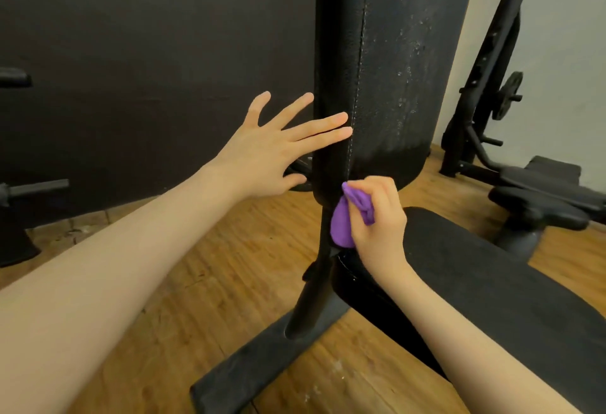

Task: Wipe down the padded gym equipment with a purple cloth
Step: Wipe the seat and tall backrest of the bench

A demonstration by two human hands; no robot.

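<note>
A tall black padded backrest stands upright in the middle, with a stitched seam down its front and pale specks on its right half. My left hand is spread flat, its fingertips touching the pad's left edge near the seam. My right hand grips a bunched purple cloth just under the pad's lower edge, against the black upright post. The black padded seat lies to the right of that post, under my right forearm.
A black floor bar of the frame runs across the wooden floor at the bottom. Another bench with a weight plate stands at the right, near the pale wall. A dark wall panel fills the left, with black handles at its edge.
</note>
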